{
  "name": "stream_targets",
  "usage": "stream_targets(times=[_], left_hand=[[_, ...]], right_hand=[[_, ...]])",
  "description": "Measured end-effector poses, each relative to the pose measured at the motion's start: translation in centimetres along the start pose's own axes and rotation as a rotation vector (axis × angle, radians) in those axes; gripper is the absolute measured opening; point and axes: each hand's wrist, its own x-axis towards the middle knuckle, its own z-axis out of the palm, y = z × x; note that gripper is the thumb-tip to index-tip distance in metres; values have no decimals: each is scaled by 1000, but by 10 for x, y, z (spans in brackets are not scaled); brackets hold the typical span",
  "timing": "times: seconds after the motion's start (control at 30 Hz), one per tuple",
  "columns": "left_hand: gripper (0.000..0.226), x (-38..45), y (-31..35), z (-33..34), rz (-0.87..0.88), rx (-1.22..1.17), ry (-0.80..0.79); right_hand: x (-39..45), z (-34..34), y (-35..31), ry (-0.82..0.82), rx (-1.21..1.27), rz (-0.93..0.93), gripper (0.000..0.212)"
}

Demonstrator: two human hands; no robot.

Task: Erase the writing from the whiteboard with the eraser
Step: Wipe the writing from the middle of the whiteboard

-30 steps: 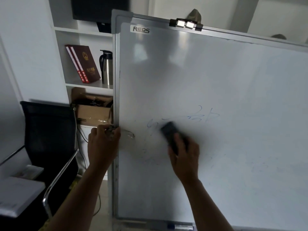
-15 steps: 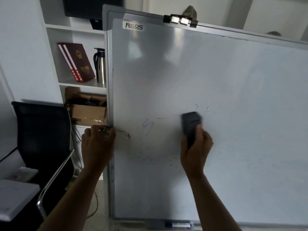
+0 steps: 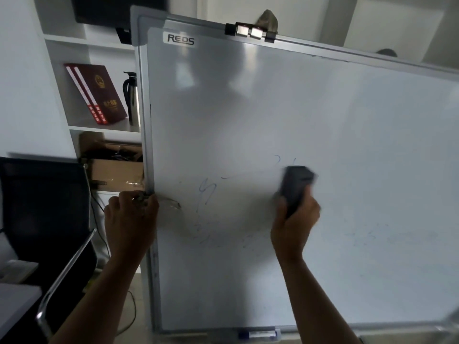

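A large whiteboard [image 3: 273, 108] with a grey frame stands in front of me. Faint blue writing [image 3: 207, 192] remains at mid-height on its left half, with a few strokes just above the eraser. My right hand [image 3: 294, 224] grips a black eraser [image 3: 295, 186] and presses it flat on the board, right of the writing. My left hand [image 3: 130, 217] grips the board's left frame edge, fingers curled round it. Pale smudges lie lower on the board.
A black office chair [image 3: 44, 209] stands at the left. White shelves behind hold a red folder [image 3: 95, 93], a steel thermos [image 3: 131, 99] and a cardboard box [image 3: 114, 172]. A blue marker [image 3: 257, 334] lies in the bottom tray. A clip [image 3: 249, 31] sits on the top edge.
My right hand has swept the eraser from the left part of the writing to the right, wiping away the middle strokes. My left hand has kept its hold on the frame.
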Motion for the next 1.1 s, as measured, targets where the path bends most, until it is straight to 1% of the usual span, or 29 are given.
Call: stream_targets(times=[0.03, 0.07, 0.1, 0.13, 0.17, 0.2, 0.27, 0.3, 0.33, 0.4, 0.43, 0.47, 0.5, 0.53, 0.57, 0.63, 0.67, 0.7, 0.73, 0.77, 0.8, 0.83, 0.9, 0.93, 0.97, 1.0, 1.03, 1.07, 1.1], left_hand=[[26, -1, 1, 0, 8, -2, 12], [26, -2, 1, 0, 23, -3, 27], [26, -3, 2, 1, 38, -3, 36], [25, -3, 2, 0, 52, -2, 42], [23, -4, 3, 0, 56, -2, 48], [22, -4, 5, -1, 54, -4, 48], [21, -5, 8, -1, 43, -6, 47], [22, -5, 9, 0, 36, -9, 52], [22, -5, 9, 0, 27, -12, 53], [22, -4, 6, 0, 24, -12, 39], [24, -4, 5, 0, 26, -16, 36], [26, -3, 4, 1, 27, -24, 37], [30, -4, 4, 1, 21, -28, 35], [34, -4, 4, 2, 11, -30, 31], [35, -4, 5, 2, 2, -26, 29], [27, -4, 6, 2, -6, -16, 17], [24, -4, 7, 1, -11, -18, 16], [23, -4, 9, 0, -24, -26, 23], [24, -4, 10, -1, -35, -34, 31], [25, -5, 11, -1, -44, -42, 38], [25, -5, 11, 1, -52, -54, 44], [25, -5, 9, 1, -64, -63, 48], [27, -2, 3, 3, -78, -71, 35], [27, -1, 2, 4, -87, -73, 31], [28, 1, 0, 5, -96, -78, 21], [28, 1, -2, 6, -100, -83, 11], [29, 0, -2, 6, -101, -90, 8], [30, -1, -3, 6, -105, -95, 6], [31, -1, -1, 4, -116, -99, 1]], right_hand=[[0, 2, -2, 68, 63, 145, 47], [-3, 4, -9, 50, 4, 156, 49], [-8, 4, -17, -63, -49, -21, 50], [-11, 2, -15, -188, -139, -257, 49], [-6, -2, -6, -211, -217, -401, 47], [4, -3, 0, -195, -177, -337, 46], [13, -2, -5, 41, 64, 78, 45], [13, 2, -11, 101, 62, 161, 40], [10, 5, -20, 57, 12, 87, 39], [7, 2, -21, -152, -163, -336, 44], [15, -1, -11, -146, -221, -391, 45], [24, -2, -8, -123, -98, -218, 47], [29, -3, -13, 30, 20, 6, 50], [30, -1, -17, 108, 72, 156, 54], [29, 3, -26, 111, -5, 158, 55], [19, 5, -34, -141, -145, -292, 49], [25, 2, -25, -163, -221, -440, 47], [36, -1, -17, -142, -189, -394, 46], [43, -2, -16, -55, -15, -131, 48], [45, -1, -17, 90, 88, 81, 50], [42, 3, -20, 148, 70, 187, 51], [37, 7, -27, 104, 12, 108, 51], [24, 6, -29, -149, -195, -345, 48], [30, 4, -20, -148, -240, -422, 46], [39, 3, -19, -110, -112, -277, 46], [43, 2, -22, 24, 56, -36, 48], [44, 3, -25, 112, 143, 145, 49], [42, 6, -28, 121, 78, 191, 49], [38, 7, -28, 17, 28, 42, 47]])
